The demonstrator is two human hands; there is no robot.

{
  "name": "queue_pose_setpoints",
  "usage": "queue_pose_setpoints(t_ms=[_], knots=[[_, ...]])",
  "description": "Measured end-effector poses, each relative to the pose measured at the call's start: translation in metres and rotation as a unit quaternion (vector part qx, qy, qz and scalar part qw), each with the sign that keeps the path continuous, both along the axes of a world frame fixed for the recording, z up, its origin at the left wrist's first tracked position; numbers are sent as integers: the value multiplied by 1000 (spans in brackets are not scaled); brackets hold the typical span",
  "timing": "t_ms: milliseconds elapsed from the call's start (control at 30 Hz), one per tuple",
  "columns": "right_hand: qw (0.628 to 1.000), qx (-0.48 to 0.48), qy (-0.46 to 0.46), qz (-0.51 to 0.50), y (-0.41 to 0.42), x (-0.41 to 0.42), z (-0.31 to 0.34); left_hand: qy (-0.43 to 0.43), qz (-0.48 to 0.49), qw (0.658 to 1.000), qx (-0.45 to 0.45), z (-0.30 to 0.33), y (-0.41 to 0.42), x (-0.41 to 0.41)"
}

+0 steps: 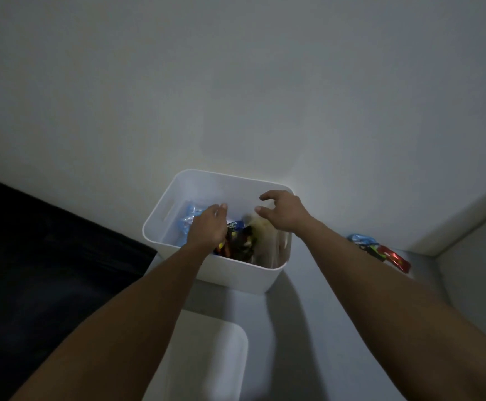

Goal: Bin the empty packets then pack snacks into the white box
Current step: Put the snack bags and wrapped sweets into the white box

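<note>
A white box (178, 183) stands against the wall in the middle of the head view. Inside it lie a light blue packet (189, 217), a blue-labelled packet (235, 225), dark packets (243, 246) and a pale, blurred packet (265, 231). My left hand (208, 227) reaches down into the box over the dark packets; its fingers are hidden, so its grip is unclear. My right hand (282, 211) hovers over the box's right side with fingers spread and nothing in it. Right of the box, a blue packet (362, 240) and a red packet (395, 259) lie on the surface.
A second white container or lid (207, 357) sits in front of the box, near me. A dark cushion or sofa (48, 241) fills the left side. A plain wall rises behind the box and a pale ledge (453, 221) runs along the right.
</note>
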State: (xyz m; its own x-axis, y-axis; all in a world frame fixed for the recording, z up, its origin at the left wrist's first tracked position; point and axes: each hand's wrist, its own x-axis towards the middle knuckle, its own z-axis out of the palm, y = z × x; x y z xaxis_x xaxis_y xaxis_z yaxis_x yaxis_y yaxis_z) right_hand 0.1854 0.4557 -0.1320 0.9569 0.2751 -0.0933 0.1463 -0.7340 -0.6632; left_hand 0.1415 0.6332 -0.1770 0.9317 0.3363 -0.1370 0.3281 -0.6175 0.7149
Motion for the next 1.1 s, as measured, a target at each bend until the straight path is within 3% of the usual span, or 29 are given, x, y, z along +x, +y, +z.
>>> queue_pose_setpoints(t_ms=[200, 467, 667, 933, 1033, 1100], knots=[[995, 47, -20, -87, -39, 2, 5, -62, -1, 998, 8, 11, -26, 5], [983, 13, -1, -186, -149, -2, -5, -155, -149, 976, -7, 26, -134, 9], [970, -48, 41, -235, -234, -6, -37, -114, -254, 958, 69, 1, -209, 11], [971, -96, 100, -196, -296, 5, -90, 11, -330, 935, 133, -75, -257, 32], [972, -134, 122, -152, -302, 15, -109, -67, -317, 931, 166, -102, -270, 37], [971, -151, 129, -135, -302, 23, -125, -71, -317, 931, 167, -122, -278, 45]])
